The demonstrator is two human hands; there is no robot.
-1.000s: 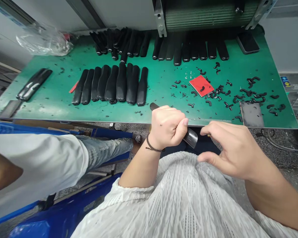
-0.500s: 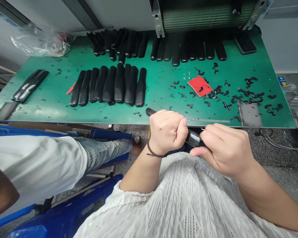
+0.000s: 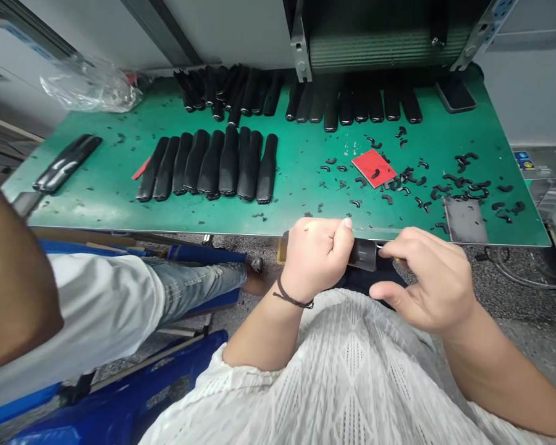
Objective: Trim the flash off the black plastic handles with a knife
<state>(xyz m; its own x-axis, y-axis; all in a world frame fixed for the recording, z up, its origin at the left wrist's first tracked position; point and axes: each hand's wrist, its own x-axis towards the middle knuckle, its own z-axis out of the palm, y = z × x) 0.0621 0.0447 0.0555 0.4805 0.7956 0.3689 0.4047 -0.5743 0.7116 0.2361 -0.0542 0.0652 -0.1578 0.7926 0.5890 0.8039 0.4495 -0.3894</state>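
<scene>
My left hand (image 3: pixel 315 259) is closed tight around a black rubber sleeve (image 3: pixel 363 254), and my fingers (image 3: pixel 332 242) are curled fully on it. The sleeve lies across in front of me, just below the edge of the green work mat (image 3: pixel 301 213). Its dark, smooth surface has a soft shine, and its wider end comes out from my fist toward the right. My right hand (image 3: pixel 426 278) is half open near this end, with the fingers bent over it and the thumb lower, and I cannot tell if the fingertips have real hold. On the mat are rows of black sleeves (image 3: pixel 208 167), a red card (image 3: pixel 374 168) and many curved black scraps (image 3: pixel 463 185). A co-worker's arm (image 3: pixel 9 272) is at the left side.
</scene>
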